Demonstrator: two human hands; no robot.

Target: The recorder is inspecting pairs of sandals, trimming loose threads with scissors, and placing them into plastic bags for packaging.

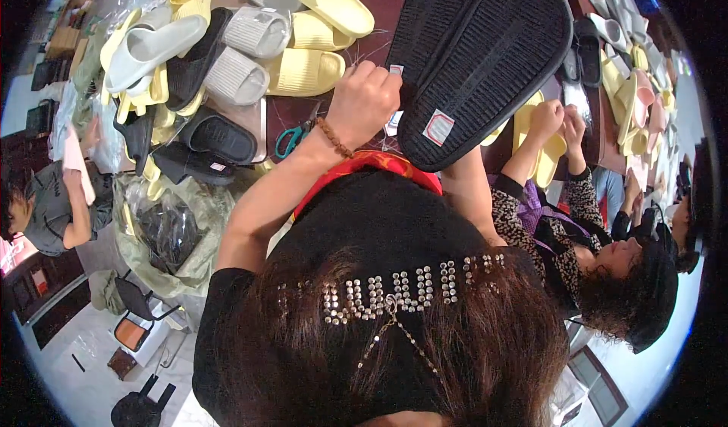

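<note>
A pair of black slippers (pixel 497 63) lies sole up in front of me, close to the camera and overlapping. The nearer sole bears a white label with a red border (pixel 438 127) at its heel. My left hand (pixel 365 102), with a beaded bracelet at the wrist, is closed with its fingertips beside the soles' left edge; whatever they pinch is too small to make out. A white label (pixel 393 123) shows just below those fingertips. My right forearm (pixel 466 188) reaches under the nearer slipper, and the slipper hides that hand and its fingers.
Yellow slippers (pixel 307 72), grey slippers (pixel 236 76) and black slippers (pixel 220 135) heap at the left. Teal-handled scissors (pixel 290 139) lie beside my left wrist. A clear bag (pixel 171 233) stands below. At right a co-worker's hands (pixel 557 120) are near yellow slippers. Another person (pixel 57 207) works at left.
</note>
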